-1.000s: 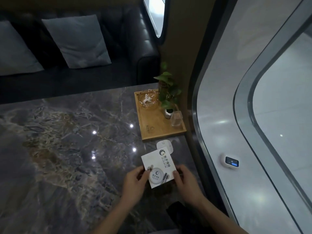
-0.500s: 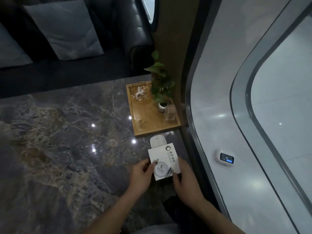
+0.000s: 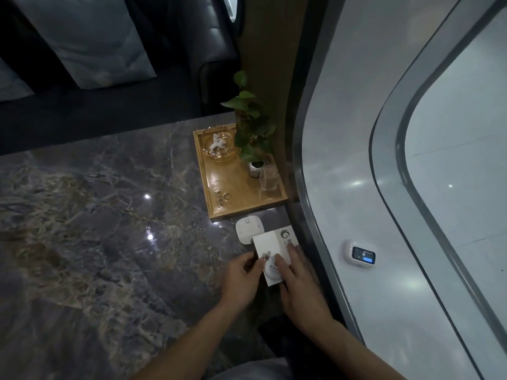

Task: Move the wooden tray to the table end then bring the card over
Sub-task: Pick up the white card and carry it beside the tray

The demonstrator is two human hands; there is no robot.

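The wooden tray (image 3: 219, 198) lies at the far right end of the marble table, against the wall. It holds a glass dish, a small potted plant and a clear cup. The white card (image 3: 270, 244), printed with a logo and a round picture, lies flat on the table just in front of the tray. My left hand (image 3: 241, 278) pinches the card's left edge. My right hand (image 3: 295, 281) presses flat on the card's right half and covers part of it.
A white rounded pad (image 3: 247, 229) sits between the tray and the card, partly under the card. The dark marble table (image 3: 109, 229) spreads to the left. A curved wall with a small lit display (image 3: 362, 255) runs along the right. A dark sofa with cushions (image 3: 82, 42) stands beyond the table.
The card was held tilted up between both hands; now it has moved right toward the wall and lies flat, with my right hand spread on top of it.
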